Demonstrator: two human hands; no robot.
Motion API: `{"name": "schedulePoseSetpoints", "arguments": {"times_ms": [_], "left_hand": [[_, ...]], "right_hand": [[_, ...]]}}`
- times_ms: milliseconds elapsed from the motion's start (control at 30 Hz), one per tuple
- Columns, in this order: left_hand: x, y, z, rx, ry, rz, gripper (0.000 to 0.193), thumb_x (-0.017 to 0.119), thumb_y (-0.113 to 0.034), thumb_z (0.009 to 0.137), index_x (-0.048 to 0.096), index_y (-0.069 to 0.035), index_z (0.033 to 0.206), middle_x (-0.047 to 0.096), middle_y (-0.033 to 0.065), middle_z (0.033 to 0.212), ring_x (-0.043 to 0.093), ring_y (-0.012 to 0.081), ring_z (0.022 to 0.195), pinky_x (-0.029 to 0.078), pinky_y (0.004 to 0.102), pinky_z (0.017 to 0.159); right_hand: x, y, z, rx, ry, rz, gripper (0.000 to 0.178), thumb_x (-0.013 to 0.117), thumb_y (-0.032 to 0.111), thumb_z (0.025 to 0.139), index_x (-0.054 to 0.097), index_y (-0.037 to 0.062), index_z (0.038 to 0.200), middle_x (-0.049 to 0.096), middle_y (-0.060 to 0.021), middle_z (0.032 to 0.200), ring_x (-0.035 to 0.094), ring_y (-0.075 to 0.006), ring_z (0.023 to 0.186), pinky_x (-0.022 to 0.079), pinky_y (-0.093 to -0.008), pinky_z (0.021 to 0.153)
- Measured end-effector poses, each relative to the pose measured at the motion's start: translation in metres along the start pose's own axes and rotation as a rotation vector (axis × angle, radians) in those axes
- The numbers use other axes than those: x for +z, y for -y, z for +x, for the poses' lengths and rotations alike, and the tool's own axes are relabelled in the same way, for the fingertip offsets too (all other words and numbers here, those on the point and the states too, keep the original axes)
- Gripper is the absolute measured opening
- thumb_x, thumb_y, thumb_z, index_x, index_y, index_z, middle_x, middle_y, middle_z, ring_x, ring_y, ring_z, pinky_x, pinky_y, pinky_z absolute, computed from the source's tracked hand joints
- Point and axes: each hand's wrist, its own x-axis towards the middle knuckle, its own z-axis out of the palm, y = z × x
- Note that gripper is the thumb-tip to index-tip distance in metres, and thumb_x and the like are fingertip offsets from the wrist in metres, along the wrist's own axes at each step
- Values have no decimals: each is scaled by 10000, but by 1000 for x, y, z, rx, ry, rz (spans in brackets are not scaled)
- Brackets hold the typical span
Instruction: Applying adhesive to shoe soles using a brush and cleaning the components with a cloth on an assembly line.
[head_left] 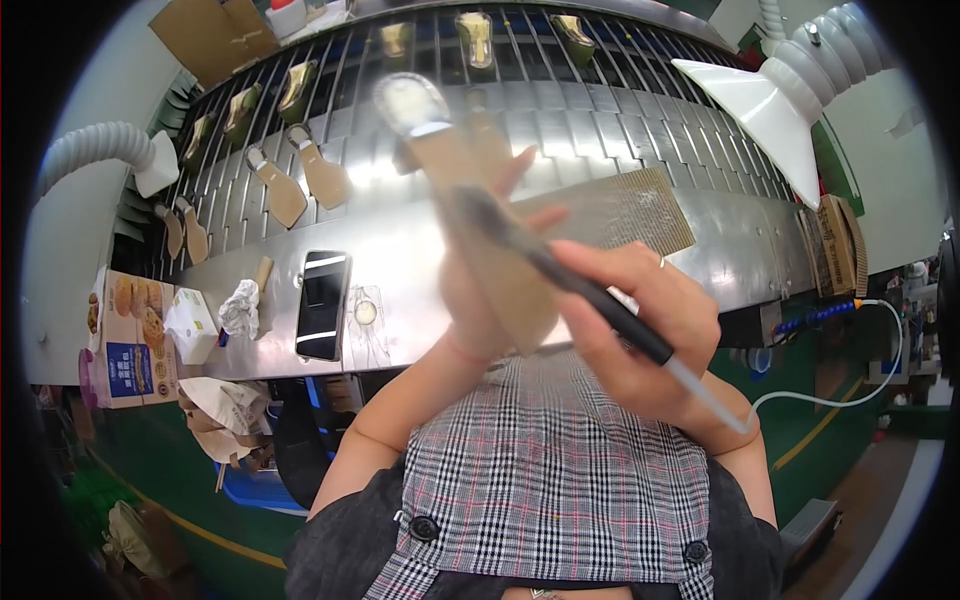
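A tan shoe sole, with a pale, wet-looking heel end, is held up in front of me and blurred by motion. Behind it my left hand grips it, partly hidden, with some fingers showing past its right edge. My right hand closes round a black-handled brush with a thin pale tube at its rear end. The brush's dark, smeared tip is over the middle of the sole; whether it touches, I cannot tell. More tan soles lie on the slatted metal conveyor to the left.
Several shoe uppers on lasts line the far conveyor. A phone, crumpled tissue and carton are at left. A textured mat lies right of centre. White extraction hoods flank the bench; a white hose loops right.
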Motion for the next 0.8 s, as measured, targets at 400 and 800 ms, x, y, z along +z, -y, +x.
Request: {"name": "schedulePoseSetpoints", "arguments": {"times_ms": [400, 800], "left_hand": [[-5, 8, 0, -81, -111, -218, 535, 196, -494, 1022, 268, -199, 1464, 305, 174, 1501, 592, 359, 1139, 590, 436, 848], [-23, 10, 0, -12, 14, -705, 518, 283, -448, 1023, 249, -226, 1490, 247, 199, 1526, 560, 437, 1167, 608, 458, 810]], "right_hand": [[13, -8, 13, -362, 67, -285, 371, 757, -3, 675, 662, -72, 1026, 683, -112, 839, 657, -218, 721, 480, -305, 594], [8, -1, 9, -340, 146, -122, 373, 754, -14, 667, 660, -63, 1024, 682, -124, 827, 662, -234, 720, 484, -298, 638]]}}
